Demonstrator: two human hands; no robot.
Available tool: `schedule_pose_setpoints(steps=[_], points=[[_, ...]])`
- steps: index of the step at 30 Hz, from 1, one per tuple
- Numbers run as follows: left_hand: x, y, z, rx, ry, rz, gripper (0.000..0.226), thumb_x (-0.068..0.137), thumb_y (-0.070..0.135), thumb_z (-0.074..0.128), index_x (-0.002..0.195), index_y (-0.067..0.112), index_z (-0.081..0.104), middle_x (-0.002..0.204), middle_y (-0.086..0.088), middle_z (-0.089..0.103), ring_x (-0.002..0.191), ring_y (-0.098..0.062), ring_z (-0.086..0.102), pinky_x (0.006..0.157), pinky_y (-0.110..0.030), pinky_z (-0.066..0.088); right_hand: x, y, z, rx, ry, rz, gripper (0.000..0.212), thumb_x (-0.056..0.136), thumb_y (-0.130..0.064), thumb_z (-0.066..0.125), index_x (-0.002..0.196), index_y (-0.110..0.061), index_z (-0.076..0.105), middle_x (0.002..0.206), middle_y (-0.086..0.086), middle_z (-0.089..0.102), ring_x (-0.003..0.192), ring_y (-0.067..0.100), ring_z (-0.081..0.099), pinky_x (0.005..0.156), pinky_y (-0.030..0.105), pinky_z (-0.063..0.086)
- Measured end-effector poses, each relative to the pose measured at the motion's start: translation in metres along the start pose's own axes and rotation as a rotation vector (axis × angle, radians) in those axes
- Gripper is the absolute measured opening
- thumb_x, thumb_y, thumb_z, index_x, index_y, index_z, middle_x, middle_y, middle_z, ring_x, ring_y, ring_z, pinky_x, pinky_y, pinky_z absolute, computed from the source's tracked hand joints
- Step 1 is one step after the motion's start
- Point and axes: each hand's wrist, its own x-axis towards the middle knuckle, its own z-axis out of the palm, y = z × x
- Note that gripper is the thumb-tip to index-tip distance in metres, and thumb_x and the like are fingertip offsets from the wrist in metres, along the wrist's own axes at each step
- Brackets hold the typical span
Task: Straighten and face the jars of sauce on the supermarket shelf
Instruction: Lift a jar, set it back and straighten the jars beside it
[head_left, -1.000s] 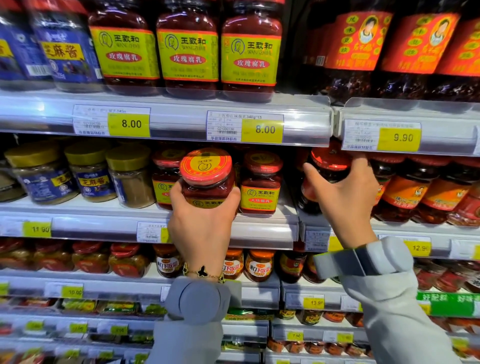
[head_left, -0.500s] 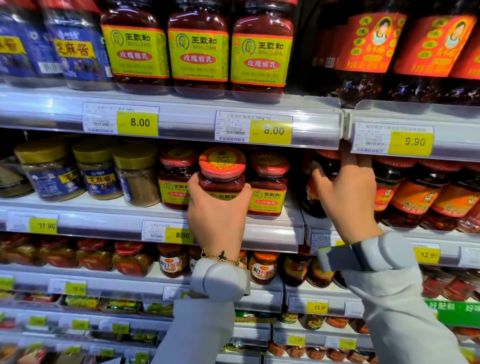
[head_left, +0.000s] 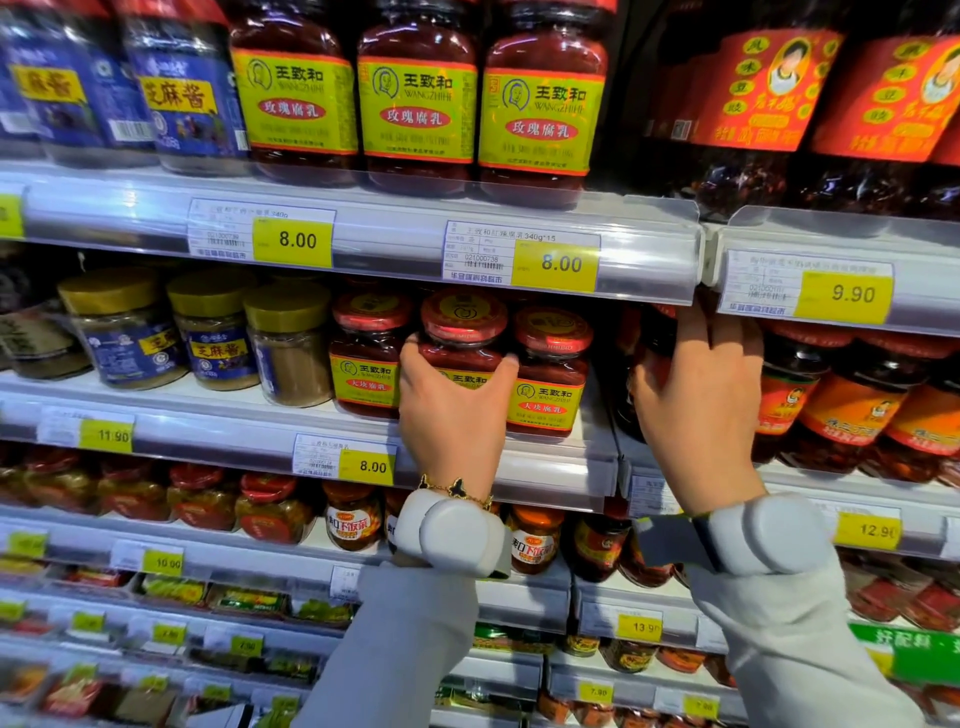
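My left hand (head_left: 457, 410) grips a small red-lidded jar of red sauce (head_left: 464, 332) with a yellow label, standing on the middle shelf (head_left: 550, 462) between two matching jars (head_left: 366, 358) (head_left: 548, 374). The fingers cover most of its label. My right hand (head_left: 696, 400) is wrapped around a dark chili sauce jar (head_left: 649, 353) at the left end of the neighbouring shelf section; the hand hides most of that jar. More chili jars with orange labels (head_left: 852, 400) stand to its right.
Large yellow-labelled jars (head_left: 415, 98) fill the shelf above, blue-labelled jars (head_left: 187, 93) to their left. Gold-lidded sesame paste jars (head_left: 208, 332) stand left of the red jars. The upper shelf's price rail (head_left: 561, 260) hangs just above both hands. Lower shelves hold more jars.
The left hand has pushed the red-lidded jar back and down into line between its neighbours. The right hand reached further in around the dark jar. The view has shifted closer.
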Motion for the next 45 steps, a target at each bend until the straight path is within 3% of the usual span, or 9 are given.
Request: schedule_pose_setpoints(steps=[9,16,19,22,24,30,37,41,45], points=[[-0.001,-0.006,0.0,-0.043,-0.158,0.043,0.08,0.085,0.044,0.056,0.143,0.006,0.015,0.147,-0.013,0.031,0.134,-0.027,0.03,0.104,-0.034,0.029,0.001,0.006,0.0,0.024,-0.021,-0.005,0.059,0.077,-0.013,0.063,0.129,0.005,0.042,0.107,0.036,0.055,0.111,0.05,0.043,0.102,0.047,0.021],[-0.017,-0.012,-0.007,0.366,-0.088,0.195,0.063,0.094,0.02,0.045,0.144,0.004,0.01,0.141,-0.016,0.035,0.128,-0.03,0.034,0.1,-0.039,0.033,0.005,0.011,-0.001,0.051,0.009,-0.026,0.044,0.077,-0.01,0.062,0.115,0.011,0.052,0.092,0.036,0.059,0.094,0.049,0.051,0.093,0.047,0.024],[-0.035,-0.016,-0.008,0.413,0.101,0.279,0.056,0.085,0.003,0.05,0.137,0.009,0.03,0.127,-0.014,0.039,0.113,-0.028,0.04,0.087,-0.038,0.042,0.005,0.014,0.002,0.058,0.018,-0.054,0.046,0.081,-0.013,0.058,0.122,0.006,0.049,0.107,0.033,0.057,0.104,0.048,0.048,0.096,0.047,0.028],[-0.056,-0.008,-0.001,0.238,0.141,0.443,0.034,0.078,-0.001,0.049,0.11,0.009,0.054,0.106,-0.011,0.048,0.094,-0.024,0.047,0.076,-0.031,0.04,0.005,0.018,0.003,0.074,0.029,-0.074,0.046,0.083,-0.014,0.056,0.125,0.005,0.048,0.109,0.033,0.057,0.106,0.048,0.048,0.096,0.048,0.03],[-0.066,0.001,0.007,0.172,0.088,0.554,0.026,0.077,-0.001,0.049,0.099,0.01,0.058,0.097,-0.007,0.054,0.091,-0.023,0.048,0.077,-0.027,0.036,0.004,0.021,0.005,0.066,0.008,-0.08,0.049,0.083,-0.015,0.054,0.128,0.003,0.046,0.11,0.033,0.056,0.108,0.048,0.047,0.096,0.046,0.026],[-0.081,0.031,0.03,0.026,-0.114,0.638,0.029,0.075,-0.001,0.048,0.1,0.007,0.062,0.097,-0.007,0.062,0.092,-0.024,0.055,0.082,-0.033,0.044,-0.003,0.029,0.004,0.162,-0.033,-0.111,0.059,0.083,-0.014,0.055,0.137,-0.002,0.036,0.13,0.029,0.046,0.123,0.047,0.037,0.104,0.046,0.025],[-0.084,0.04,0.06,-0.079,-0.362,0.493,0.052,0.078,-0.009,0.04,0.129,0.002,0.047,0.131,-0.014,0.05,0.12,-0.026,0.047,0.101,-0.038,0.04,-0.036,0.033,0.0,0.465,-0.004,-0.037,0.071,0.073,0.007,0.052,0.139,0.002,0.027,0.136,0.027,0.036,0.126,0.04,0.037,0.102,0.043,0.036],[-0.077,0.04,0.073,0.027,-0.434,0.452,0.054,0.082,-0.006,0.04,0.135,0.004,0.04,0.136,-0.015,0.047,0.124,-0.029,0.044,0.102,-0.031,0.032,-0.054,0.038,0.009,0.511,-0.116,0.104,0.062,0.076,0.006,0.052,0.135,0.003,0.032,0.121,0.026,0.051,0.11,0.041,0.048,0.091,0.043,0.038],[-0.068,0.037,0.084,0.124,-0.532,0.39,0.049,0.087,0.008,0.047,0.135,0.009,0.04,0.13,-0.014,0.053,0.119,-0.032,0.048,0.096,-0.038,0.038,-0.062,0.038,0.019,0.456,-0.158,0.155,0.059,0.08,0.0,0.051,0.135,0.005,0.03,0.119,0.027,0.052,0.112,0.039,0.044,0.091,0.042,0.035]])
